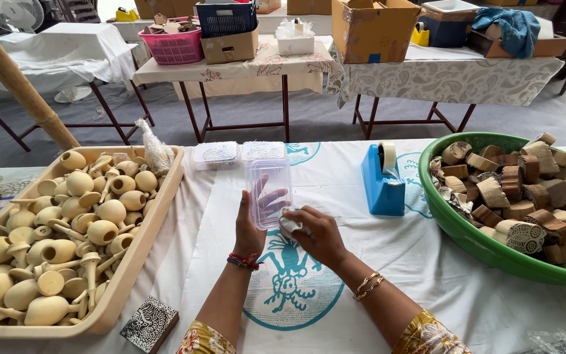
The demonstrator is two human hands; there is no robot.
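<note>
Your left hand (249, 229) holds one clear plastic box (268, 193) upright over the bench (335, 275). Your right hand (319, 235) pinches one small white piece (289, 226) at its bottom edge. Two more clear lidded boxes (215, 155) lie behind, beside one blue tape holder (382, 180).
</note>
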